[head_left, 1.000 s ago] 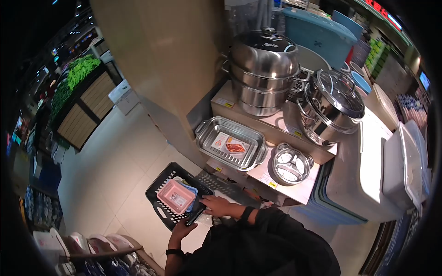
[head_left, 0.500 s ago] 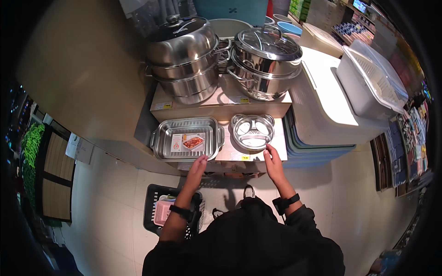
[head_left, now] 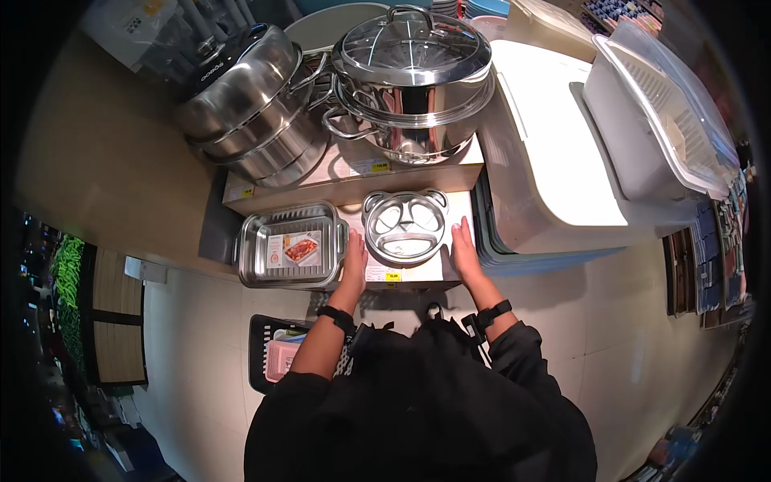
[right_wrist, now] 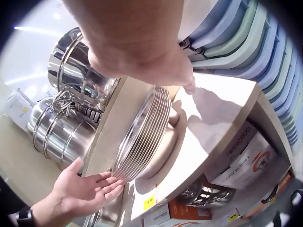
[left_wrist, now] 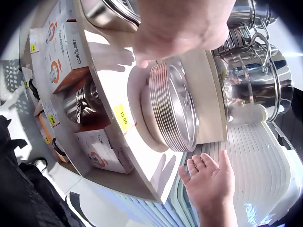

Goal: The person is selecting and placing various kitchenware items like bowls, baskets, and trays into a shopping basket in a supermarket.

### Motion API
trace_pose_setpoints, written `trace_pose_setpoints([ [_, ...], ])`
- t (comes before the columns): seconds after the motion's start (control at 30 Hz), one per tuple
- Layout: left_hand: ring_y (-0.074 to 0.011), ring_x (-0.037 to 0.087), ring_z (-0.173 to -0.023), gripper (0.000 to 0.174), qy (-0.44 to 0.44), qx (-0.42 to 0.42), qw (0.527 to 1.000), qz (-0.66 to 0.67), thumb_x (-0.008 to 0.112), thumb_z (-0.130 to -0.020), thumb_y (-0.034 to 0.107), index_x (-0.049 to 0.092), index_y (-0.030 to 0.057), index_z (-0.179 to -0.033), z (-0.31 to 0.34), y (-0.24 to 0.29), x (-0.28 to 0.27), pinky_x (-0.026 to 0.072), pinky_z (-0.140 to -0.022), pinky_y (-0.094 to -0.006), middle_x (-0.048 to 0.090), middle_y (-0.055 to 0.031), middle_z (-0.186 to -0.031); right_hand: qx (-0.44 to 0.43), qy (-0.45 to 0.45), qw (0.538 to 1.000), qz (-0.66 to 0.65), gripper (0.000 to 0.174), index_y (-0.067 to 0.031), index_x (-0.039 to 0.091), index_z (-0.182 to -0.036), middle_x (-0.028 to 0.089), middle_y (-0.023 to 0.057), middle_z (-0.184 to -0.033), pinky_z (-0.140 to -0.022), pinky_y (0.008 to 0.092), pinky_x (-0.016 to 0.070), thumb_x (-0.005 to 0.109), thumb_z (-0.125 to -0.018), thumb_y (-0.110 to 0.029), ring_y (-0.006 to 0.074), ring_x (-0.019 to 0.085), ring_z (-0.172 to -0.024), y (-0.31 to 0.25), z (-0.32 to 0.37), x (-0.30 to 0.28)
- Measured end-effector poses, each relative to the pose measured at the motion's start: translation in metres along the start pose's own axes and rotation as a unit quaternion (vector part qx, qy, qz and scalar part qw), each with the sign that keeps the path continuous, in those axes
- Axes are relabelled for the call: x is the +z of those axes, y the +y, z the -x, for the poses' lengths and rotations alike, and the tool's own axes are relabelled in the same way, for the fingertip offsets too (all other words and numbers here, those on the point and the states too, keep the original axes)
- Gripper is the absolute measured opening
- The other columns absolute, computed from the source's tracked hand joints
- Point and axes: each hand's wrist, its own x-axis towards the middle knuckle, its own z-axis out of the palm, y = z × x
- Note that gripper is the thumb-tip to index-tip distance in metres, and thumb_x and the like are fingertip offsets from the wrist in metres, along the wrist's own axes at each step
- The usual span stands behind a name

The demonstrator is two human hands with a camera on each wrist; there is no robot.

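A stack of bear-shaped stainless steel divided plates [head_left: 406, 247] sits on the lower display shelf, and the wrist views show several nested rims [left_wrist: 161, 106]. My left hand [head_left: 354, 263] is at the stack's left side, fingers extended, between it and a rectangular steel tray [head_left: 277, 276]. In the right wrist view, the left hand's [right_wrist: 87, 193] fingertips are right at the plates' edge. My right hand [head_left: 465, 255] is upright on the stack's right side with its fingers straight. The palms face each other across the plates, with neither hand gripping anything.
Tall steamer pots [head_left: 414, 100] stand on the raised shelf behind. White storage bins [head_left: 562, 161] are stacked at the right. A black basket [head_left: 259, 353] with pink containers sits on the floor at left. Boxed goods [left_wrist: 71, 49] fill the shelf below.
Both hands have left the basket and come up to the shelf, now on either side of the plate stack. The head view has turned right and moved closer to the shelf.
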Motion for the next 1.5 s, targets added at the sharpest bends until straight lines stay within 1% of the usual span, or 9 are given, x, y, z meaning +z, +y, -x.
trace_pose_setpoints([
  [0.17,-0.0175,0.054,-0.119,0.062,-0.053,-0.004,0.996,0.072,0.037,-0.101,0.053,0.047,0.002,-0.134,-0.007,0.031,0.035,0.0399,-0.104,-0.0316,0.056,-0.0102,-0.133,0.025,-0.012,0.997,-0.071,0.079,0.0041,0.008,-0.152,0.016,0.0238,-0.157,-0.118,0.0335,0.0126,0.039,-0.1,-0.047,0.0306,0.014,-0.147,0.002,-0.031,0.014],
  [0.3,-0.0201,0.051,-0.122,0.064,-0.081,-0.006,0.992,0.095,0.035,-0.102,0.051,0.044,-0.0004,-0.139,-0.046,0.006,0.023,0.0368,-0.105,-0.0306,0.052,-0.011,-0.136,0.034,-0.002,0.995,-0.098,0.079,0.0033,0.006,-0.152,0.016,0.0233,-0.157,-0.118,0.0332,0.0128,0.038,-0.1,-0.048,0.0299,0.015,-0.147,0.003,-0.036,0.017],
  [0.47,-0.0229,0.022,-0.145,0.077,-0.093,-0.029,0.994,0.05,0.034,-0.101,0.054,0.022,-0.0032,-0.15,-0.076,-0.023,0.003,0.0161,-0.117,-0.0313,0.024,-0.0142,-0.157,0.04,0.001,0.992,-0.119,0.079,0.0023,0.005,-0.152,0.016,0.0226,-0.157,-0.117,0.0328,0.0131,0.038,-0.1,-0.048,0.029,0.016,-0.146,0.005,-0.04,0.02],
  [0.53,-0.0208,0.059,-0.114,0.059,-0.083,-0.032,0.991,0.099,0.034,-0.102,0.052,0.052,0.0055,-0.134,-0.053,-0.008,0.016,0.0456,-0.099,-0.0339,0.061,-0.0092,-0.127,0.046,-0.003,0.99,-0.13,0.079,0.0019,0.004,-0.152,0.016,0.0223,-0.157,-0.117,0.0327,0.0132,0.038,-0.101,-0.048,0.0287,0.016,-0.146,0.007,-0.041,0.02],
  [0.93,-0.0201,0.055,-0.118,0.061,-0.085,-0.064,0.987,0.118,0.034,-0.102,0.051,0.048,0.002,-0.136,-0.041,0.004,0.02,0.0431,-0.101,-0.0336,0.057,-0.011,-0.132,0.102,-0.06,0.973,-0.198,0.079,-0.0005,0.0,-0.153,0.016,0.0208,-0.157,-0.117,0.0318,0.0139,0.036,-0.101,-0.049,0.0266,0.018,-0.145,0.007,-0.037,0.027],
  [1.0,-0.0231,0.04,-0.135,0.068,0.026,0.049,0.996,-0.064,0.036,-0.102,0.049,0.031,-0.0019,-0.147,-0.043,-0.012,0.001,0.0276,-0.113,-0.0316,0.042,-0.0148,-0.146,0.064,-0.051,0.987,-0.136,0.075,0.0008,0.004,-0.153,0.016,0.0213,-0.157,-0.117,0.033,0.0142,0.035,-0.102,-0.045,0.0281,0.018,-0.145,-0.01,-0.027,0.025],
  [1.07,-0.0252,0.024,-0.144,0.068,0.009,0.099,0.99,-0.105,0.034,-0.103,0.046,0.025,-0.0047,-0.148,-0.006,0.021,-0.011,0.0183,-0.117,-0.0321,0.029,-0.0182,-0.154,-0.021,-0.002,1.0,-0.022,0.068,0.0035,0.011,-0.151,0.017,0.0224,-0.157,-0.117,0.0353,0.0149,0.034,-0.103,-0.038,0.031,0.018,-0.146,-0.056,-0.004,0.015],
  [1.23,-0.024,0.033,-0.138,0.063,0.086,0.211,0.969,-0.094,0.033,-0.105,0.041,0.03,-0.0071,-0.145,0.058,0.099,-0.108,0.024,-0.114,-0.0336,0.039,-0.0175,-0.147,-0.208,-0.078,0.972,0.072,0.061,0.0066,0.016,-0.15,0.021,0.0243,-0.156,-0.117,0.0376,0.0148,0.032,-0.102,-0.028,0.0355,0.02,-0.145,-0.131,0.04,0.05],
  [1.5,-0.0313,0.04,-0.133,0.063,0.33,0.22,0.899,-0.184,0.04,-0.101,0.039,0.035,-0.0107,-0.14,0.021,0.093,-0.279,0.0269,-0.111,-0.0372,0.042,-0.0257,-0.142,-0.103,-0.206,0.973,0.028,0.065,0.009,0.014,-0.149,0.015,0.0249,-0.157,-0.119,0.0352,0.0103,0.037,-0.103,-0.031,0.0323,0.013,-0.148,-0.12,0.052,0.17],
])
